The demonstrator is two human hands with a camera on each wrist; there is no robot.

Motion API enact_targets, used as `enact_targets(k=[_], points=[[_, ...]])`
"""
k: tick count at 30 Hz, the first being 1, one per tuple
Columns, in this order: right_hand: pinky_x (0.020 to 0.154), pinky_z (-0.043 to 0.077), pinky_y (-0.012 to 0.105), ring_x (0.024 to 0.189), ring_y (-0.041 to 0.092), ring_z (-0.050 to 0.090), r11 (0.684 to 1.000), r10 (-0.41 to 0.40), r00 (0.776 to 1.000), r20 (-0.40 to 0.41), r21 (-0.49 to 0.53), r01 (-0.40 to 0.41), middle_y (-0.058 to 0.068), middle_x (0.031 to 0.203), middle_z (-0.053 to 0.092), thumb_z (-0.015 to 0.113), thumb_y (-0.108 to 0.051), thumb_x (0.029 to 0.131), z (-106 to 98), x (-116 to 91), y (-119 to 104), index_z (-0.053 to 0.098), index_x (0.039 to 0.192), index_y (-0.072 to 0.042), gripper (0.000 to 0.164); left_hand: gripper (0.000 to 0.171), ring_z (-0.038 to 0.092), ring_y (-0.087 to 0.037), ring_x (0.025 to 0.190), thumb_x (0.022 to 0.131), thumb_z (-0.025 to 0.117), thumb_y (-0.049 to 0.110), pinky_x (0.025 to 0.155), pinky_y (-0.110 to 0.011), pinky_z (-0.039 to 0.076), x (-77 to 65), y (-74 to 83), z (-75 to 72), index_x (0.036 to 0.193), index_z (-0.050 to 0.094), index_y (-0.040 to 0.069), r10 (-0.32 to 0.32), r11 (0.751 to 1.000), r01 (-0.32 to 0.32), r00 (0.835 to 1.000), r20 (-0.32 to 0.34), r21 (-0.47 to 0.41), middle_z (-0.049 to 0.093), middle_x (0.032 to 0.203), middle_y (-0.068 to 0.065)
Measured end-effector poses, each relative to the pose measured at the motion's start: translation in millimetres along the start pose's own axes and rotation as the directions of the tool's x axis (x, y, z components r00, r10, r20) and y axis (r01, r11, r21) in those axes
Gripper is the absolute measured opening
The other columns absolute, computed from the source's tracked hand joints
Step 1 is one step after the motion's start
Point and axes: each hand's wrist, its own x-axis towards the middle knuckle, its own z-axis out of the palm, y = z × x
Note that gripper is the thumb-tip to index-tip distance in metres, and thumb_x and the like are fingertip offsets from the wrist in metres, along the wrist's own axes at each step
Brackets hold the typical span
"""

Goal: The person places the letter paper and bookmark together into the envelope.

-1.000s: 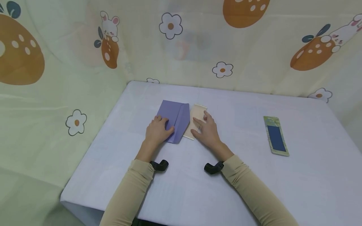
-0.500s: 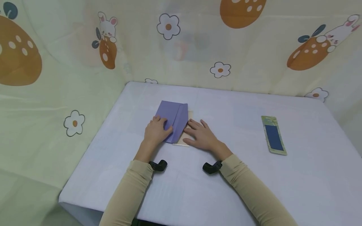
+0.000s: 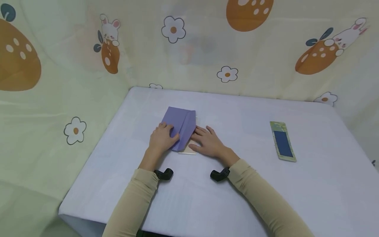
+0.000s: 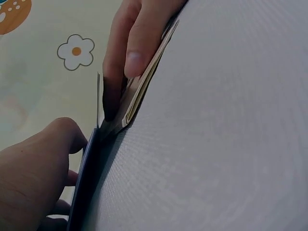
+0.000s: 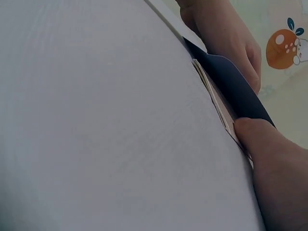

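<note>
A purple envelope (image 3: pixel 176 117) lies on the white table with its flap raised toward the right. My left hand (image 3: pixel 160 138) rests on its left part, fingertips and thumb touching the paper. Folded cream paper (image 3: pixel 188 149) is mostly covered by the envelope's right side; only its lower end and a sliver by the flap show. Spread over this paper is my right hand (image 3: pixel 208 143), fingers extended and fingertips at the flap's edge. In the right wrist view the folded layers (image 5: pixel 216 98) sit beneath the envelope flap (image 5: pixel 236 86). How deep the paper reaches is hidden.
To the right on the table (image 3: pixel 237 197) lies a flat green card with a dark blue panel (image 3: pixel 283 143). A patterned cream curtain (image 3: pixel 201 42) hangs behind and along the left side. Each wrist wears a black camera (image 3: pixel 220 174).
My right hand has slid the folded cream paper leftward under the envelope's flap, so less of it shows. The left hand stays on the envelope. The head view has shifted slightly.
</note>
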Motion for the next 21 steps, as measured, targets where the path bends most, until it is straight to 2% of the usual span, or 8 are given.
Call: enact_targets(k=[3, 5, 10, 12, 15, 18, 21], points=[[0.114, 0.013, 0.058, 0.144, 0.025, 0.026, 0.996, 0.094, 0.995, -0.045, 0.01, -0.094, 0.004, 0.153, 0.035, 0.041, -0.056, 0.094, 1.5, 4.0, -2.9, 0.049, 0.139, -0.025, 0.055, 0.059, 0.043, -0.044, 0.13, 0.085, 0.053, 0.048, 0.099, -0.055, 0.042, -0.8, -1.8, -1.7, 0.131, 0.056, 0.012, -0.012, 1.0, 0.012, 1.0, 0.002, -0.003, 0.048, 0.141, -0.016], [0.114, 0.014, 0.058, 0.144, 0.028, 0.025, 0.982, 0.191, 0.979, -0.071, 0.011, -0.191, 0.006, 0.155, 0.032, 0.039, -0.055, 0.094, 1.5, 4.3, -2.9, 0.048, 0.14, -0.024, 0.055, 0.059, 0.042, -0.044, 0.131, 0.085, 0.053, 0.047, 0.1, -0.055, 0.042, 0.1, -2.0, -0.9, 0.131, 0.056, 0.012, -0.008, 1.0, 0.008, 1.0, 0.006, -0.004, 0.047, 0.141, -0.017], [0.114, 0.011, 0.06, 0.144, 0.039, 0.018, 0.911, 0.409, 0.901, -0.146, 0.118, -0.395, 0.023, 0.155, 0.023, 0.042, -0.044, 0.093, -0.7, 0.5, -2.7, 0.047, 0.14, -0.018, 0.053, 0.058, 0.04, -0.044, 0.133, 0.085, 0.053, 0.047, 0.102, -0.054, 0.041, 1.5, -2.4, 4.0, 0.13, 0.057, 0.012, 0.009, 1.0, -0.009, 1.0, -0.006, 0.0, 0.049, 0.14, -0.017], [0.113, 0.011, 0.06, 0.143, 0.042, 0.016, 0.884, 0.461, 0.872, -0.164, 0.168, -0.436, 0.029, 0.153, 0.02, 0.044, -0.04, 0.091, -1.8, 0.5, -3.9, 0.047, 0.14, -0.015, 0.055, 0.057, 0.04, -0.043, 0.133, 0.084, 0.054, 0.047, 0.102, -0.054, 0.041, 1.4, -3.3, 4.4, 0.129, 0.057, 0.012, 0.01, 1.0, -0.009, 1.0, -0.014, 0.008, 0.05, 0.139, -0.017], [0.112, 0.012, 0.06, 0.143, 0.043, 0.018, 0.847, 0.525, 0.835, -0.167, 0.2, -0.493, 0.03, 0.152, 0.022, 0.045, -0.037, 0.088, -3.7, 1.4, -5.3, 0.044, 0.14, -0.01, 0.059, 0.057, 0.041, -0.043, 0.133, 0.084, 0.054, 0.047, 0.101, -0.054, 0.042, 1.4, -2.8, 4.3, 0.129, 0.057, 0.012, 0.012, 1.0, -0.012, 1.0, -0.015, 0.018, 0.051, 0.138, -0.017], [0.108, 0.017, 0.06, 0.14, 0.042, 0.024, 0.821, 0.569, 0.809, -0.149, 0.161, -0.548, 0.029, 0.152, 0.023, 0.047, -0.046, 0.087, -6.5, 6.2, -6.6, 0.038, 0.144, -0.009, 0.068, 0.057, 0.042, -0.044, 0.132, 0.084, 0.055, 0.047, 0.1, -0.054, 0.043, 0.9, -2.1, 3.9, 0.129, 0.058, 0.012, 0.01, 1.0, -0.01, 1.0, -0.018, 0.024, 0.051, 0.137, -0.017], [0.102, 0.022, 0.062, 0.137, 0.042, 0.028, 0.787, 0.617, 0.779, -0.112, 0.093, -0.61, 0.028, 0.152, 0.023, 0.05, -0.06, 0.085, -12.4, 11.9, -6.8, 0.029, 0.149, -0.01, 0.084, 0.057, 0.041, -0.045, 0.132, 0.084, 0.054, 0.046, 0.099, -0.054, 0.043, 0.2, -0.3, 4.3, 0.129, 0.057, 0.011, 0.01, 1.0, -0.01, 1.0, -0.015, 0.012, 0.05, 0.138, -0.017]])
